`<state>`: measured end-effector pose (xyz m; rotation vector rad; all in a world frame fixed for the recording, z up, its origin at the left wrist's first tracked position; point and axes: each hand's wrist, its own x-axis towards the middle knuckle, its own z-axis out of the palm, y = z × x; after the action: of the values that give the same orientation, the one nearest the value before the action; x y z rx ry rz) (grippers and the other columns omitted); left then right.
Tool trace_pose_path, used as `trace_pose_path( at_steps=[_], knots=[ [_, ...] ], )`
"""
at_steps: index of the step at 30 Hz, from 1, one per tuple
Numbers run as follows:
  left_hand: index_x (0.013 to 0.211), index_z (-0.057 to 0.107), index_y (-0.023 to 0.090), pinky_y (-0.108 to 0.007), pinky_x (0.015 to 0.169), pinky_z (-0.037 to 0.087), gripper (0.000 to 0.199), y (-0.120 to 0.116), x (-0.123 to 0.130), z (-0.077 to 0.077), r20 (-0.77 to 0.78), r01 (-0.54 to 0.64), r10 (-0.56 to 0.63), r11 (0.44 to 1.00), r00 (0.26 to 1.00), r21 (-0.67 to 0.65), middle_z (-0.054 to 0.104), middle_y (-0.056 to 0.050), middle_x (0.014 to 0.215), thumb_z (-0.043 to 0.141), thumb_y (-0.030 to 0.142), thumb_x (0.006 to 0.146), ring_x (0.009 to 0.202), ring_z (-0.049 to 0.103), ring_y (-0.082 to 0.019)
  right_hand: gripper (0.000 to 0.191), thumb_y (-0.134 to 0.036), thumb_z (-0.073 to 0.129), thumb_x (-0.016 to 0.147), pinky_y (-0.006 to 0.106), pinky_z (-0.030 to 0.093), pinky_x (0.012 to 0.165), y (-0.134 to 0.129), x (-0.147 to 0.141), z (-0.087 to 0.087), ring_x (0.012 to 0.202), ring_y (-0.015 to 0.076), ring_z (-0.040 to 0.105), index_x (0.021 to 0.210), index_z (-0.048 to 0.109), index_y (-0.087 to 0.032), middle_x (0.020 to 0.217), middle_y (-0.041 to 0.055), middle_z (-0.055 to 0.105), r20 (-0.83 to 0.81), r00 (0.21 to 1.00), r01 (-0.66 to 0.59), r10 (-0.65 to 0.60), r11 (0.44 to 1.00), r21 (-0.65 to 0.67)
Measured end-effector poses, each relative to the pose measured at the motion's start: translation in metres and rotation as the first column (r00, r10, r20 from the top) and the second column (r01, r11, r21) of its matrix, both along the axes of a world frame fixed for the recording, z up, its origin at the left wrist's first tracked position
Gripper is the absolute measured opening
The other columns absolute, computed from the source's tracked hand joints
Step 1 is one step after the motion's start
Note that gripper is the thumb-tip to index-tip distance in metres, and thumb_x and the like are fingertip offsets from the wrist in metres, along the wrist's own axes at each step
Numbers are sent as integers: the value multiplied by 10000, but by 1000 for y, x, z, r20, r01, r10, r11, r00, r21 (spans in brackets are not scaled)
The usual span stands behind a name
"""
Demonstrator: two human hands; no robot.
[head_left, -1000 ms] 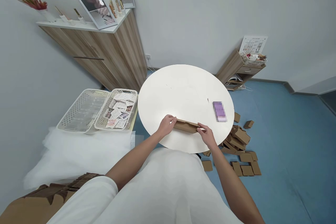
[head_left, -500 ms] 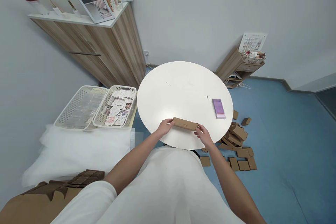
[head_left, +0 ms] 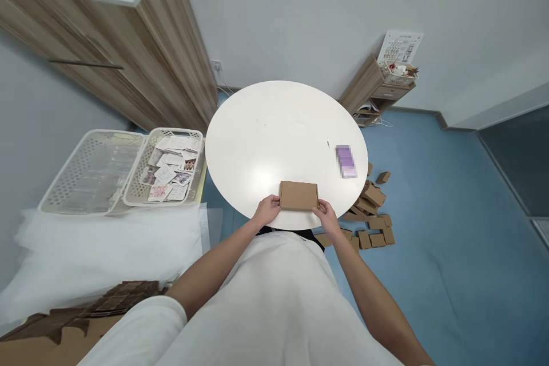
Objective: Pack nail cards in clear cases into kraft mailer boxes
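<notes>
A closed brown cardboard box is at the near edge of the round white table, its broad face turned up. My left hand grips its left end, and my right hand grips the lower right corner. Toward the table's right side lies a purple stack, blurred in the picture. A small dark item rests just left of that stack.
Left of the table, an open white basket holds cards beside white plastic bags. Flat brown cardboard is at lower left. Several brown boxes lie on the floor at right. A wooden cabinet stands back left.
The box has turned from its narrow side to its broad face, with both hands still on it. The view has shifted, so the table appears further left and higher.
</notes>
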<state>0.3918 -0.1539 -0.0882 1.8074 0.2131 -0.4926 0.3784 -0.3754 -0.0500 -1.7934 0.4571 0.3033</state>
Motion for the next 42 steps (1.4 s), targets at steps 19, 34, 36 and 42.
trace_pose_path(
  at_steps=[19,34,36,42],
  knots=[
    [1195,452,176,-302,768,446,480,-26,13,1,39,30,-43,956,998,292,537,-97,1156,517,386,769,901,576,-192,523,-414,563,663,318,447,713,-40,34,-18,945,212,561,1130,505,-187,1118,99,570,-187,981,-94,58,978,-187],
    [1197,462,182,-286,630,421,654,-165,52,46,-165,403,-373,768,913,497,651,-72,843,322,646,757,770,605,-227,460,-506,390,787,274,380,684,-166,21,-2,888,203,526,1110,514,-203,1007,77,560,-164,969,-234,183,890,-391],
    [1191,464,166,-285,638,425,671,-212,61,49,-158,478,-463,740,872,473,651,-80,849,307,654,757,783,605,-227,459,-518,354,798,274,381,676,-207,9,-1,876,203,521,1077,527,-198,983,78,551,-175,980,-166,99,889,-427],
    [1154,508,159,-304,689,447,607,-344,87,52,-80,624,-646,688,759,370,652,-91,917,345,607,777,826,610,-231,484,-533,333,798,297,412,685,-311,-13,2,835,204,528,1104,511,-202,945,84,526,-123,978,98,-171,885,-454]
  ],
)
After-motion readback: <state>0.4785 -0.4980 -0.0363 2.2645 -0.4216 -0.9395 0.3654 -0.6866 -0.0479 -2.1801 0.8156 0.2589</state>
